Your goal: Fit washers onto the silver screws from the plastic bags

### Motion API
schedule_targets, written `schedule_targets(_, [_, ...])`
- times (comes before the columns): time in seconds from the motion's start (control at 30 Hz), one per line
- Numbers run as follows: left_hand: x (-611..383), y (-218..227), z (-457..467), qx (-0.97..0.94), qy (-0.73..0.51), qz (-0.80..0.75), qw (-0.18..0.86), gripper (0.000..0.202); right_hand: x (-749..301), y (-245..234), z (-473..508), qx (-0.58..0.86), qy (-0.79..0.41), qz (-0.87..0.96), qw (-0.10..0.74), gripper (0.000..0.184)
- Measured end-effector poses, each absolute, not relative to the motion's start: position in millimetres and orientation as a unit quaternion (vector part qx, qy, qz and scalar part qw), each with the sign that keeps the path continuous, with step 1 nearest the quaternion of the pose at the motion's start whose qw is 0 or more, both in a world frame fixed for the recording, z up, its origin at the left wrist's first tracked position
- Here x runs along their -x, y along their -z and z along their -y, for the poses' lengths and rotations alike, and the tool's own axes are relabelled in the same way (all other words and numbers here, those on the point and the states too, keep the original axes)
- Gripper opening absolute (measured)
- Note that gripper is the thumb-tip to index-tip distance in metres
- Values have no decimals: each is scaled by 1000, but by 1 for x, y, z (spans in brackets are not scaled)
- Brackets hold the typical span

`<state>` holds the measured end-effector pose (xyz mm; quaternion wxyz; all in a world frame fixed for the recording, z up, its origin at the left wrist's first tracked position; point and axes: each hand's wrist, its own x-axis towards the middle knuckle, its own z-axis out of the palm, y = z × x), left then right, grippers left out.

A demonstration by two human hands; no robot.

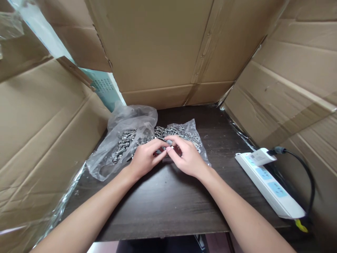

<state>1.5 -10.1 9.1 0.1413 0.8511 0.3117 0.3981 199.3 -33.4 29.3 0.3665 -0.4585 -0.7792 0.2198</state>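
Observation:
Two clear plastic bags lie on a dark wooden table (168, 200). The left bag (123, 140) holds several small silver screws. The right bag (189, 131) holds small silver washers or nuts. My left hand (144, 158) and my right hand (185, 158) meet between the bags, fingertips pinched together on a small metal part too tiny to name. A reddish patch shows under my right fingers.
Cardboard panels wall in the table on the left (39, 140), back (163, 52) and right (289, 88). A white power strip (273, 186) with a white adapter (260, 156) and black cable (308, 175) lies at the right edge.

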Motion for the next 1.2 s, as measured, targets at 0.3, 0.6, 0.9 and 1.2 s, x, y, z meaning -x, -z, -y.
schedule_targets(0.3, [-3, -10, 11, -844, -410, -322, 127, 10, -200, -29, 33, 438, -210, 785, 385, 31])
schedule_targets(0.6, [-2, -8, 11, -851, -398, -315, 135, 10, -199, -30, 34, 461, -229, 787, 341, 29])
schedule_targets(0.9, [-3, -11, 11, -853, -421, -286, 117, 7, -200, -34, 36, 479, -235, 783, 321, 30])
schedule_targets(1.2, [-3, -14, 11, -854, -425, -277, 111, 6, -200, -31, 36, 440, -192, 792, 378, 42])
